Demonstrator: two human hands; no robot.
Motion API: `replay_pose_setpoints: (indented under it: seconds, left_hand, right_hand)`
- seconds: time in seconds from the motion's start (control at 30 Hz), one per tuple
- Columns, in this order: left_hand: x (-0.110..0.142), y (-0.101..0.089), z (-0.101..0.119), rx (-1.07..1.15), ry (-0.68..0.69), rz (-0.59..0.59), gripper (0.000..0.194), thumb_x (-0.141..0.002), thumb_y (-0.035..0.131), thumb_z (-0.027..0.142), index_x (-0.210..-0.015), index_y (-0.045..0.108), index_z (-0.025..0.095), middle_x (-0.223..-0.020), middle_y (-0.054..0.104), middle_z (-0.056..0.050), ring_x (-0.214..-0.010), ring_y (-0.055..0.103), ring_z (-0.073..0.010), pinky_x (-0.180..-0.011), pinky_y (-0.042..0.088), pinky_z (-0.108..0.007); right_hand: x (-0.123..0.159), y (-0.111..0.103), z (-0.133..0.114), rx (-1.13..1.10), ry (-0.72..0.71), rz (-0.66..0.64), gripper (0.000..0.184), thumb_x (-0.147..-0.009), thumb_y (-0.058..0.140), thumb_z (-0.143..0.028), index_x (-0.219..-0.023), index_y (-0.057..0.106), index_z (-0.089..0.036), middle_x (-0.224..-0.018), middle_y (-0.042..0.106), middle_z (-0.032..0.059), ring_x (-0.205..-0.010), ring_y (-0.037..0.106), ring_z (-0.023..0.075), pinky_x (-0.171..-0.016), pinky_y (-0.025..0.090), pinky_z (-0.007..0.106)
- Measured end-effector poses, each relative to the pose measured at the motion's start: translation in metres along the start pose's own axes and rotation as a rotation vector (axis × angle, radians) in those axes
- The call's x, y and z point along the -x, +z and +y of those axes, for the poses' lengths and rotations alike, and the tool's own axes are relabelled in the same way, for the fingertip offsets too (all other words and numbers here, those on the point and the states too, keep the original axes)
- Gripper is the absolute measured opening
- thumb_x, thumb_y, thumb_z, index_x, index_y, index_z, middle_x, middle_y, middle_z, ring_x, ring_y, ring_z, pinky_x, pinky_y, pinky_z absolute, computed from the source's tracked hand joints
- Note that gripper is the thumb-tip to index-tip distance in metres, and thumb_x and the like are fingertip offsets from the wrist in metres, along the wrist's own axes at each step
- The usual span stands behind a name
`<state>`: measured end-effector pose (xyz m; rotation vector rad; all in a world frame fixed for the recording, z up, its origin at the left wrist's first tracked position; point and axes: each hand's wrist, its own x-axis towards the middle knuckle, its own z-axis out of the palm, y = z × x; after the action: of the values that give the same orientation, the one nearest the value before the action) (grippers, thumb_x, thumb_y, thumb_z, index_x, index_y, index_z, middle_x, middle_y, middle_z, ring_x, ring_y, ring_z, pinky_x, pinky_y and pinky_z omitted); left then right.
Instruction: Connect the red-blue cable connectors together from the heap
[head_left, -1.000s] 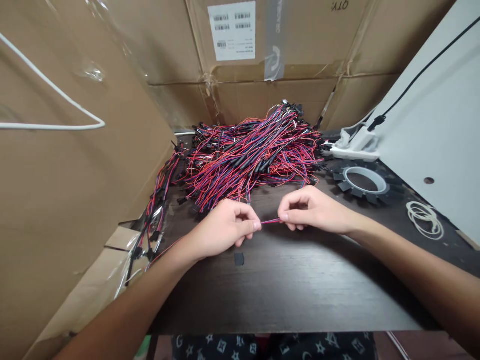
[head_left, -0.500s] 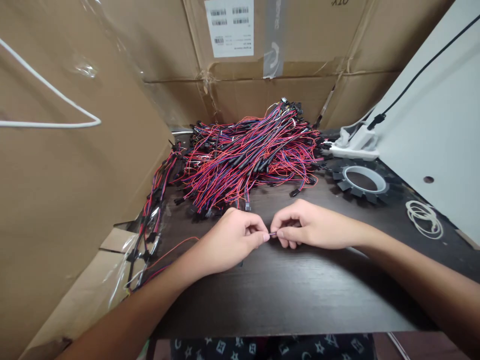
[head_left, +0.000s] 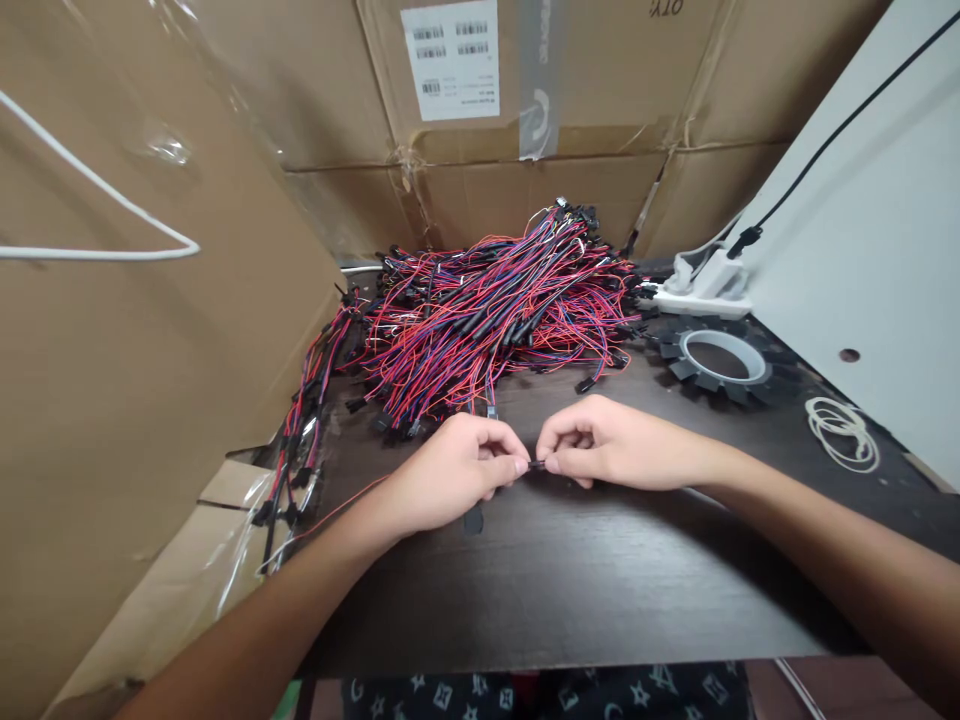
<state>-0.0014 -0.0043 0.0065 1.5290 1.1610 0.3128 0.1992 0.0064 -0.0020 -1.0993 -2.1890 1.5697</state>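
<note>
Left hand (head_left: 454,470) and right hand (head_left: 619,442) at centre frame, fingers of each pinched closed on a short dark strand (head_left: 535,465) between them, heaped red-and-blue wires (head_left: 487,320) above on the dark tabletop (head_left: 600,580), tape roll (head_left: 684,340) at right

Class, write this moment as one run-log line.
left hand: pinches short dark piece | right hand: pinches its other end | wire pile: beyond hands

left hand (head_left: 461,470): 1 | right hand (head_left: 615,445): 1 | dark piece (head_left: 535,465) between them: 1 | wire heap (head_left: 487,325): 1, too tangled to count strands (head_left: 420,375) | white ring (head_left: 756,365): 1 | coiled cord (head_left: 866,463): 1 | power strip (head_left: 697,302): 1 | barcode label (head_left: 454,85): 1
</note>
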Motion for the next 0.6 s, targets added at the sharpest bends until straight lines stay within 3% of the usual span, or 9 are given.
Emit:
replay_pose_setpoints:
  seconds: [0.2, 0.4, 0.6]
  left_hand:
    - [0.0003, -0.0006, -0.0016, 0.001, 0.005, -0.003, 0.014, -0.075, 0.06, 0.025, -0.076, 0.064, 0.012, -0.056, 0.052, 0.003, -0.049, 0.047, -0.008, -0.049, 0.036, -0.019]
    - [0.0017, 0.0016, 0.0005, -0.101, 0.045, 0.053, 0.012, -0.077, 0.057, 0.022, -0.073, 0.064, 0.012, -0.054, 0.051, 0.003, -0.049, 0.046, -0.0088, -0.049, 0.035, -0.019]
    - [0.0017, 0.0058, -0.0006, -0.241, 0.143, 0.13, 0.013, -0.077, 0.056, 0.018, -0.071, 0.066, 0.013, -0.058, 0.055, 0.002, -0.053, 0.045, -0.0092, -0.051, 0.035, -0.019]
  right_hand:
    - [-0.0013, 0.0032, 0.0014, 0.022, -0.054, 0.048, 0.017, -0.08, 0.059, -0.026, -0.084, 0.067, -0.011, -0.056, 0.049, -0.0038, -0.049, 0.038, 0.0066, -0.046, 0.03, 0.018]
    - [-0.0001, 0.0046, 0.0012, 0.2, -0.166, 0.118, 0.015, -0.081, 0.057, -0.017, -0.084, 0.07, -0.011, -0.071, 0.065, 0.0014, -0.06, 0.052, 0.01, -0.059, 0.038, 0.021]
    - [-0.0004, 0.0107, 0.0, 0.444, -0.262, 0.19, 0.015, -0.08, 0.055, -0.01, -0.079, 0.069, -0.012, -0.072, 0.066, 0.003, -0.064, 0.056, 0.0125, -0.066, 0.038, 0.023]
